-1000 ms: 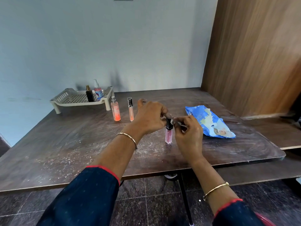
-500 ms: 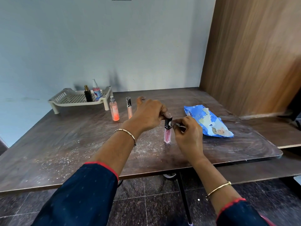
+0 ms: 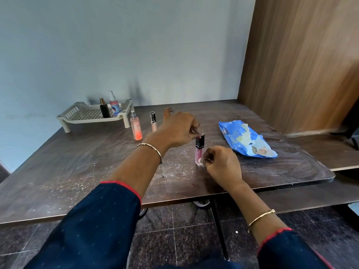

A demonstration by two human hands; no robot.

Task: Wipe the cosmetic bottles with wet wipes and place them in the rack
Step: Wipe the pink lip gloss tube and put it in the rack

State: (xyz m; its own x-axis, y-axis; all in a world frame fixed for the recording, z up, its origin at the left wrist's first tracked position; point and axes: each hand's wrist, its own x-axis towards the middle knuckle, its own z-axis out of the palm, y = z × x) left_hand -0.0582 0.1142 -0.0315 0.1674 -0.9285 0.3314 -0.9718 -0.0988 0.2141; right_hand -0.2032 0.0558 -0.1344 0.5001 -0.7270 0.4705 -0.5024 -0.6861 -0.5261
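Tabletop (image 3: 77, 171) of dusty dark wood carries a slotted cream plastic rack (image 3: 87, 115) and a crinkled blue wipes pack (image 3: 233, 136). Left hand (image 3: 178, 129) pinches the black cap of an upright pink tube (image 3: 199, 155) mid-table; right hand (image 3: 221, 162), fingers curled, pinches a white wipe (image 3: 200, 162) against its base

rack (image 3: 85, 115) sits far-left on the table (image 3: 77, 171), with short bottle (image 3: 104, 110) and pump bottle (image 3: 114, 107) standing in its right end. spray bottle (image 3: 136, 127) and slim tube (image 3: 153, 122) stand just right of the rack. centre tube (image 3: 199, 150) stands nearer, wet wipe (image 3: 201, 161) at its base, wipes pack (image 3: 244, 140) to its right.
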